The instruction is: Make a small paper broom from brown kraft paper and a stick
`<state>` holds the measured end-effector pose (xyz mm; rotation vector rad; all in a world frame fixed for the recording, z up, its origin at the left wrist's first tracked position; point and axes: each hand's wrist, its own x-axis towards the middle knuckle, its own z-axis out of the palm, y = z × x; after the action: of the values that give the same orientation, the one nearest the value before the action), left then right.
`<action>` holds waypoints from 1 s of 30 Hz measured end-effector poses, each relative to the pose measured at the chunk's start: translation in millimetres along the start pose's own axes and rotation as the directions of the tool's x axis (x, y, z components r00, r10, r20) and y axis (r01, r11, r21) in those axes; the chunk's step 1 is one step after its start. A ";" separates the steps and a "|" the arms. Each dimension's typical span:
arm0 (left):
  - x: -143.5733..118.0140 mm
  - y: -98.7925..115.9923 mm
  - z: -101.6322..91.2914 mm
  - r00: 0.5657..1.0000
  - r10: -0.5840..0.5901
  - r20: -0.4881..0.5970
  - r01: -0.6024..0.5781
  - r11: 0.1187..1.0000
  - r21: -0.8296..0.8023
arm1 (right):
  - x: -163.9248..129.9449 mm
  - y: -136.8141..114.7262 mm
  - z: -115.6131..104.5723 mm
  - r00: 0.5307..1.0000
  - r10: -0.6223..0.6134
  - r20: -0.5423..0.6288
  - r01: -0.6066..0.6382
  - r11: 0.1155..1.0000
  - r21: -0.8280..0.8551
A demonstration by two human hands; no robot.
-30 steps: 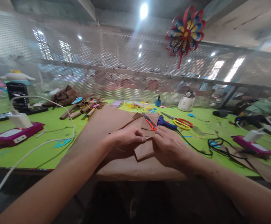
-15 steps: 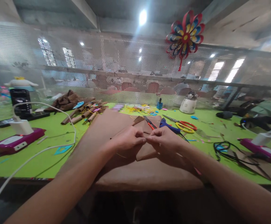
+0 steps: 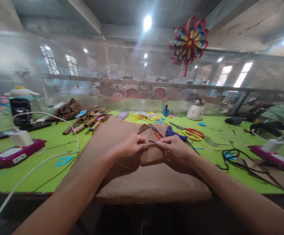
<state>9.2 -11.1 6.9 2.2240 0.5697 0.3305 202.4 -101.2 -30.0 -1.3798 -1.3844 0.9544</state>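
A thin brown strip, seemingly paper, spans the small gap between my hands. My left hand is closed, thumb against curled fingers, at the strip's left end. My right hand pinches the other end between thumb and fingertips. Under them a folded brown paper piece rests on the large brown paper sheet. Just beyond my fingers lie red-handled pliers, a small ribbed brown piece and a dark blue tool. The contact inside my left fingers is partly hidden.
Scissors with red and yellow handles lie right of the blue tool. Brown paper rolls are piled at the back left. Magenta power strips with cables sit on both sides. A white kettle-like container stands at the back.
My hands have drawn slightly apart, and more of the thin brown strip shows between them. The camera view has shifted a little.
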 end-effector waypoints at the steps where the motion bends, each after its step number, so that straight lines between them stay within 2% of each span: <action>1: -0.3 -0.4 -0.7 1.000 0.009 0.006 -0.009 1.000 0.008 | -0.7 0.0 -0.9 1.000 -0.022 0.010 0.022 1.000 -0.015; 5: -1.4 -4.0 -4.3 0.997 0.065 0.037 -0.066 0.997 0.038 | -2.5 -5.1 -5.5 0.989 -0.136 0.058 0.141 0.986 -0.088; 8: -1.5 -5.1 -4.3 0.995 0.075 0.059 -0.078 0.996 0.046 | -4.3 -9.7 -5.7 0.989 -0.118 0.092 0.126 0.988 -0.085; 11: -0.2 -4.5 -0.9 0.992 0.109 0.070 -0.116 0.988 0.106 | -3.6 -11.2 -1.4 0.995 -0.079 0.055 0.086 0.987 -0.138; 15: 2.1 -4.9 3.4 0.984 0.175 0.028 -0.177 0.964 0.198 | 1.7 -10.2 3.5 0.989 -0.146 0.023 0.147 0.948 -0.283; 18: 2.4 -6.2 3.3 0.983 0.177 0.050 -0.183 0.966 0.181 | 3.4 -9.4 3.6 0.983 -0.181 0.039 0.184 0.928 -0.325; 21: 1.7 -7.2 1.0 0.989 0.119 0.087 -0.129 0.985 0.119 | 2.4 -9.9 3.0 0.985 -0.163 0.059 0.173 0.929 -0.326; 25: 0.7 -9.0 -2.5 0.990 0.121 0.079 -0.124 0.992 0.035 | 1.0 -9.4 1.2 0.990 -0.142 0.015 0.140 0.948 -0.287; 27: 0.2 -9.8 -4.3 0.992 0.104 0.077 -0.105 0.994 0.006 | 0.6 -7.3 -1.3 0.991 -0.134 -0.012 0.127 0.961 -0.245; 30: -1.1 -9.3 -7.3 0.995 0.078 0.067 -0.078 0.997 -0.002 | -0.3 -4.3 -6.8 0.995 -0.100 0.012 0.100 0.983 -0.152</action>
<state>2.5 -1.5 4.5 2.2529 0.4480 0.2952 207.8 -102.4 -24.1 -1.4066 -1.5419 0.7999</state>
